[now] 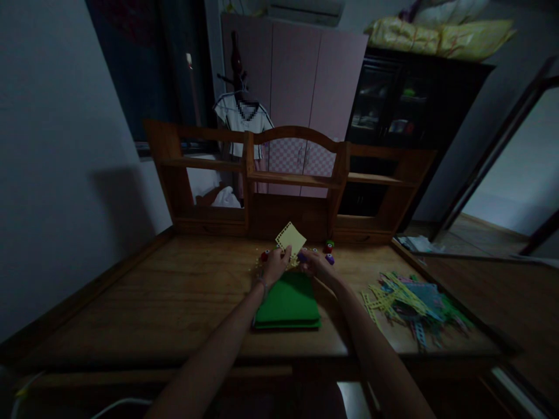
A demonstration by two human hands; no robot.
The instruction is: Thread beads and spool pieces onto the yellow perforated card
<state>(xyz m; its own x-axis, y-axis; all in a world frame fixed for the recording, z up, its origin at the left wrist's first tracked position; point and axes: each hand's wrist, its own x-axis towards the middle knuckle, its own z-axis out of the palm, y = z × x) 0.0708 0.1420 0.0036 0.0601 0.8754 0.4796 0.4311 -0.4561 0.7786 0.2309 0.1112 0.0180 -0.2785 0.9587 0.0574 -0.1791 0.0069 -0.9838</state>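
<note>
A wooden desk (pixel 187 291) runs across the view, dimly lit, its front edge passing beneath both forearms. Midway along that edge, set in a little from it, lies a thick green pad (pixel 288 305) with layers visible along its near side. Toward the desk's right edge, near its front corner, spreads a tangled heap of punched paper strips (pixel 393 297) in yellow, green and blue, with a blue-grey sheet (pixel 425 294) among them.

Beyond the pad, the left hand (pixel 275 266) pinches a yellow paper square (pixel 292 237) between thumb and fingers. The right hand (pixel 318 263) has its fingers closed around a small purple piece (pixel 301 256), mostly hidden, just beside the paper's lower corner. Yellow scraps (pixel 258 265) are scattered about the left hand; a purple piece with a white spot (pixel 329 259) sits right of the right hand.

A wooden hutch (pixel 248 192) rises along the back edge. Behind it stand a pink wardrobe (pixel 293 70), a hanging white shirt (pixel 231 113) with dark trim and a black cabinet (pixel 384 105) topped with yellow bundles (pixel 402 36).

The paper square is pale, flat and tilted cornerwise above the desk, small holes lining its upper-left edge.
</note>
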